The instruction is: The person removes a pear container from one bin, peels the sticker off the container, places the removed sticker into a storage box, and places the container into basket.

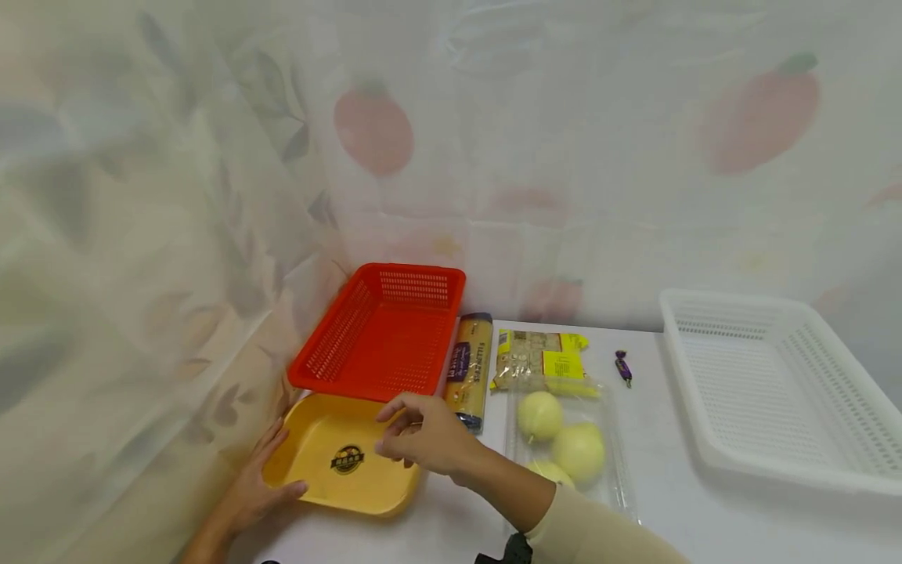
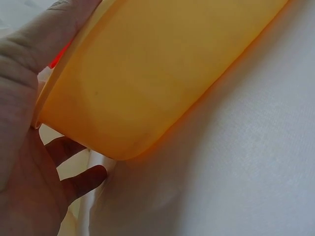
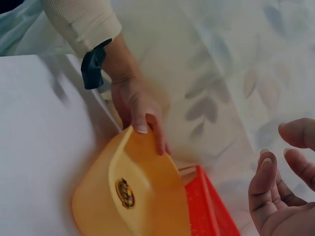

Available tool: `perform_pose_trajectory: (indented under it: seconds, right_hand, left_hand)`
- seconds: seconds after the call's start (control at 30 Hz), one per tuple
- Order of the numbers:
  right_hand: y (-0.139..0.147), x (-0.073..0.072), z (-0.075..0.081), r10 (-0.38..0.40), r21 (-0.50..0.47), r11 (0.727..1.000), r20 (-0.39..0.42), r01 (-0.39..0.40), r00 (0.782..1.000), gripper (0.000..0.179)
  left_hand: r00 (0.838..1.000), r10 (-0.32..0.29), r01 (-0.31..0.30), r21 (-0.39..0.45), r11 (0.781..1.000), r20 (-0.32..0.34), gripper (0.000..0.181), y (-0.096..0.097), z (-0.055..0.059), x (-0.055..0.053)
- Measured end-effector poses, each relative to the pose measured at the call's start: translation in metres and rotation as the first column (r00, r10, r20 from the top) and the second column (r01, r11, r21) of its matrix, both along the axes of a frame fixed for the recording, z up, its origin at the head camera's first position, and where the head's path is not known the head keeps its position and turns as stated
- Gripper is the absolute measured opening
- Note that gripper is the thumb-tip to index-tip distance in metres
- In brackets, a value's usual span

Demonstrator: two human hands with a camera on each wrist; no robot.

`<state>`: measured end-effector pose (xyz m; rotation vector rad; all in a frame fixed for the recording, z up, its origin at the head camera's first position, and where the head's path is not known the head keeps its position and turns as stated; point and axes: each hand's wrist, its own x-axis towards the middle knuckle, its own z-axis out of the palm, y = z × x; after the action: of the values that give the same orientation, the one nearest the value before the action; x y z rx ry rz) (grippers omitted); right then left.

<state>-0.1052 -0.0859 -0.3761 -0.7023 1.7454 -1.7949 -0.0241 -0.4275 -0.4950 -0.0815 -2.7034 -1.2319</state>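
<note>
A yellow plastic basin (image 1: 380, 482) with a round dark label inside stands at the front left. Its left end is held by my left hand (image 1: 257, 482), thumb on the near side and fingers along the far side of the corner. In the left wrist view, the basin's outer wall (image 2: 147, 73) fills the top, with the left hand (image 2: 29, 147) at its rim. My right hand (image 1: 430, 435) hovers over the basin's right end, its fingers loosely bent around nothing. The right wrist view shows those bent fingers (image 3: 268, 179) apart from the basin (image 3: 98, 196).
Behind the basin stands a red basket (image 1: 402, 345). To its right lie a noodle pack (image 1: 470, 368), a yellow-and-clear food bag (image 1: 535, 356), a clear tray (image 1: 620, 470) of pale green round fruit (image 1: 579, 453) and a purple-wrapped candy (image 1: 623, 368). A white basket (image 1: 705, 423) stands far right.
</note>
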Motion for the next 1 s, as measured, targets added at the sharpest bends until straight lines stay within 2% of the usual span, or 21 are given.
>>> perform_pose_trajectory:
  seconds: [0.4,0.77,1.0]
  right_hand:
    - [0.043,-0.001,0.006,-0.053,-0.038,0.998,-0.057,0.051,0.997,0.024]
    - [0.087,-0.003,0.013,-0.160,-0.048,0.986,-0.083,0.157,0.984,0.029]
    - [0.112,-0.003,0.015,-0.215,-0.034,0.977,-0.114,0.213,0.970,0.031]
  left_hand:
    - [1.000,0.011,-0.010,-0.017,1.000,0.013,0.089,0.001,0.000,-0.001]
    - [0.998,0.009,-0.014,-0.087,0.996,-0.060,0.088,-0.002,-0.003,0.001]
    - [1.000,0.028,-0.029,-0.083,0.996,-0.009,0.089,0.000,0.000,0.001]
